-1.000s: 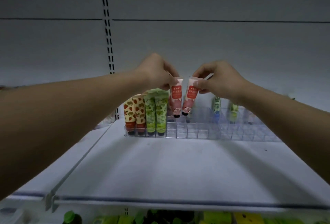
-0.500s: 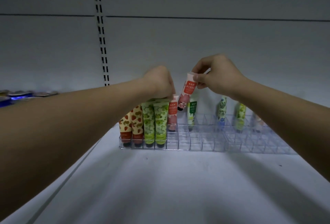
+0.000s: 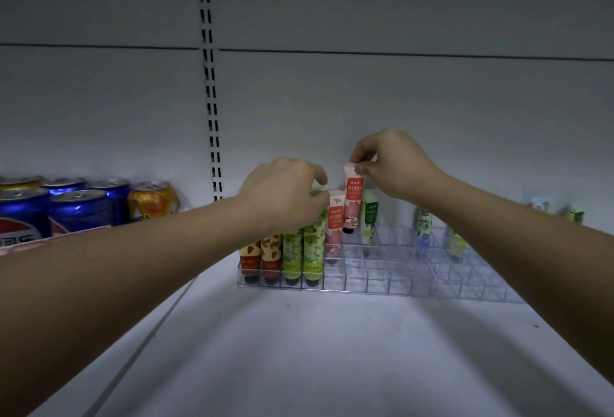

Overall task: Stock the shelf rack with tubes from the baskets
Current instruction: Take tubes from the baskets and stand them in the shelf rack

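A clear compartment rack [image 3: 398, 278] stands at the back of the white shelf [image 3: 332, 350]. Its left end holds two strawberry tubes [image 3: 260, 255] and two green tubes [image 3: 302, 250]. My left hand [image 3: 285, 194] rests on the top of a pink tube [image 3: 335, 227] that stands in a slot just right of the green ones. My right hand [image 3: 388, 164] pinches the top of a second pink tube [image 3: 353, 200], held upright above the rack, its black cap a little over the slots. Further tubes stand in the rear row.
Blue and orange drink cans [image 3: 79, 204] crowd the neighbouring shelf at the left. A slotted upright [image 3: 209, 84] runs up the back wall. A white-and-green tube [image 3: 369, 220], a blue-patterned one [image 3: 423, 230] and a green one [image 3: 457, 244] stand further right in the rack.
My left hand has lowered its pink tube into a slot. My right hand has brought the other pink tube upright over the rack. The view has shifted, showing the cans.
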{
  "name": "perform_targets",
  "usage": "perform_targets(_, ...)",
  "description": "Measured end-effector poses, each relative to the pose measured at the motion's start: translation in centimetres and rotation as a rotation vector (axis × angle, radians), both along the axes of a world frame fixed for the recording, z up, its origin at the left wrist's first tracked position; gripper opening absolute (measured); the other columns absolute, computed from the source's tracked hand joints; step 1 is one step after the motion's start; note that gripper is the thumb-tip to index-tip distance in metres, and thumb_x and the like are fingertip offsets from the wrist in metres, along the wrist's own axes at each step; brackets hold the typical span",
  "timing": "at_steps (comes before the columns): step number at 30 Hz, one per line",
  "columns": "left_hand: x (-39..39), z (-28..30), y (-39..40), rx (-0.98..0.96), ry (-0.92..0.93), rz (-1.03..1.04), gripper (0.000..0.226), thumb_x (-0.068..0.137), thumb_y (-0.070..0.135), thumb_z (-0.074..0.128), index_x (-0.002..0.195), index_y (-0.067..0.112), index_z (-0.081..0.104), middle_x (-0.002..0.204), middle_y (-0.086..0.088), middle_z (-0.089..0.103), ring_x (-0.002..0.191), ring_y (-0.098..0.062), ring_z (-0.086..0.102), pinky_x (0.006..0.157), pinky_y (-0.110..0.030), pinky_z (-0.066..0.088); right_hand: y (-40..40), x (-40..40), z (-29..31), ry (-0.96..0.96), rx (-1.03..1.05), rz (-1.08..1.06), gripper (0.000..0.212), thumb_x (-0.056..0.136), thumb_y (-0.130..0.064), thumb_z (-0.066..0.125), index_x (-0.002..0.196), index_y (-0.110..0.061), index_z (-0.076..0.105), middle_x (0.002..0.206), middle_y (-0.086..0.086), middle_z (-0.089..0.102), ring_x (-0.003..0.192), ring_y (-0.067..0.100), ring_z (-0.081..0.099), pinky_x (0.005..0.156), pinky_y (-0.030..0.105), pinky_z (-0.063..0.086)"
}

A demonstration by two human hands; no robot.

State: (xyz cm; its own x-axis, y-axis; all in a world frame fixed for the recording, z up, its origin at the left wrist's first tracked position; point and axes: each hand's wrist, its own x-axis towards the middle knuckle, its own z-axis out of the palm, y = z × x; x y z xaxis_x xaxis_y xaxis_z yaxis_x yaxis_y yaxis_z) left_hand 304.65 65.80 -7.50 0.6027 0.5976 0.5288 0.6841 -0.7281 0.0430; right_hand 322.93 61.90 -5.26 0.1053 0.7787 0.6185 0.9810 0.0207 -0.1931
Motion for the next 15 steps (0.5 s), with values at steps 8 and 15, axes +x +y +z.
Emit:
perform_targets(8,-2.1,-0.5,1.1,-0.045,-0.014,0.04,0.045,0.093,0.058,0.038,0.126,0.034,0.057,0.126,0.006,0.06,0.108,-0.016,0.055,0.075,-0.031,0.041,0.6,-0.3,0.3,-0.038,-0.025,-0.061,0.014,0.089,-0.012,0.064,0.098,-0.015,0.074,0.1,0.005,0.071,0.09,0.023,0.063,0.081,0.033,0.051)
perform_targets(15,-2.3,-0.4,0.6,-0.097,-0.019,0.049,0.046,0.095,0.057,0.036,0.129,0.033,0.055,0.131,0.005,0.059,0.112,-0.017,0.054,0.08,-0.031,0.041,0.7,-0.5,-0.1,-0.026,-0.073,-0.093,0.015,0.091,-0.01,0.061,0.099,-0.014,0.073,0.103,0.005,0.07,0.094,0.023,0.063,0.085,0.037,0.053)
